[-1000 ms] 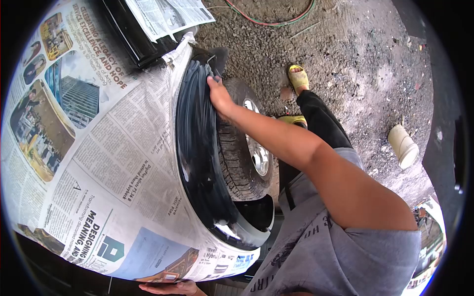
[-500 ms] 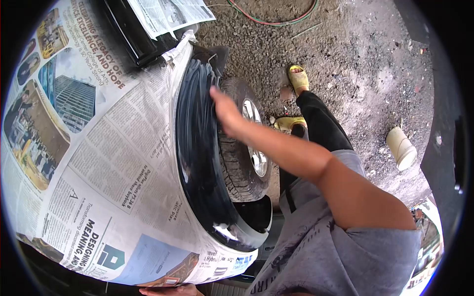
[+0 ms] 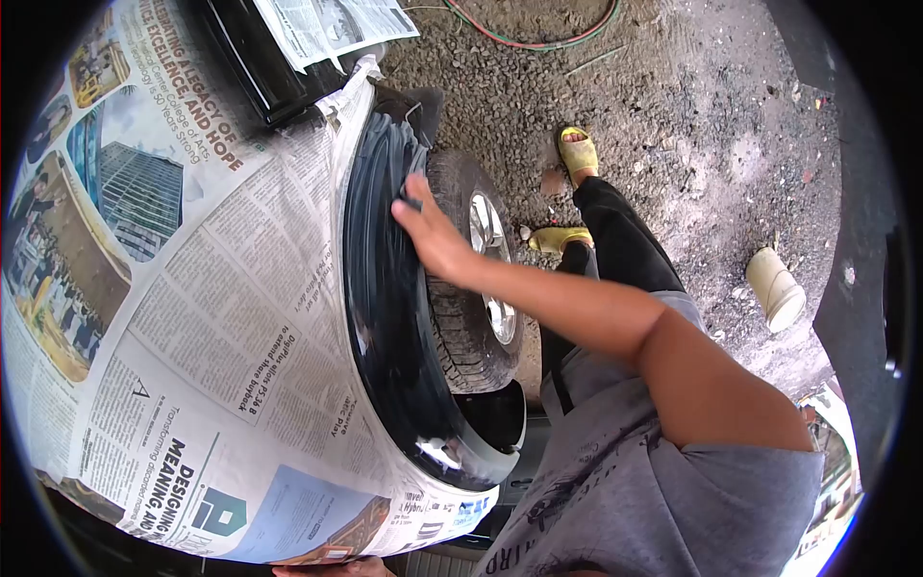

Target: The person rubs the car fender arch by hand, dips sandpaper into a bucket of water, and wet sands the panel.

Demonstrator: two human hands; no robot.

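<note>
A curved black wheel arch (image 3: pixel 385 308) was seen in the middle of the view, as part of a vehicle that was largely covered with newspaper (image 3: pixel 260 317). On the upper part of this arch, dull grey streaks were spread along the curve, while lower down the surface was glossy and a white reflection was shown near its bottom end. The right hand (image 3: pixel 437 240) was placed at the outer edge of the arch, on the streaked part, with the thumb and the fingers set a little apart. Something dark was noticed between them, but whether it was a held piece or only the black surface behind could not be told.

The left hand (image 3: pixel 336 570) was cut by the bottom border of the view, just beside the lower edge of the newspaper; whether it was spread or closed, or whether anything was held in it, could not be told.

Under the arch, just behind the right wrist, a tyre (image 3: pixel 461 341) with a silver wheel rim (image 3: pixel 500 317) was seen. Above, a glossy black panel (image 3: pixel 248 62) was partly covered by a separate printed sheet (image 3: pixel 336 29). Yellow slippers (image 3: pixel 580 154) were worn on the gravel ground (image 3: pixel 692 173), where a white bucket (image 3: pixel 775 288) and a red and green hose (image 3: pixel 538 45) were also found, well apart from both hands.
</note>
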